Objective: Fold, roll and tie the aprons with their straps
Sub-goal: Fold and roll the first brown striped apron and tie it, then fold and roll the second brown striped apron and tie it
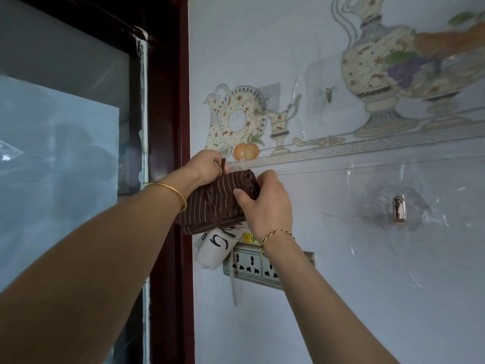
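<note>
Tiled wall (354, 271) — raised hands (265, 203) round apron (214, 206)

Wall socket (249, 264), metal hook (399, 212), window (65, 153) at left.

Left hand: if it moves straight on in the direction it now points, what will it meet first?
Most likely the tiled wall, near the painted orange fruit. The left hand, above the rolled apron, pinches the brown strap and points toward it; depth is unclear.

The striped apron roll (215, 203) hides much of the white apron (212, 252) below it and fingers of the left hand (204, 166), while the right forearm (282, 252) covers part of the socket strip (246, 262).
</note>
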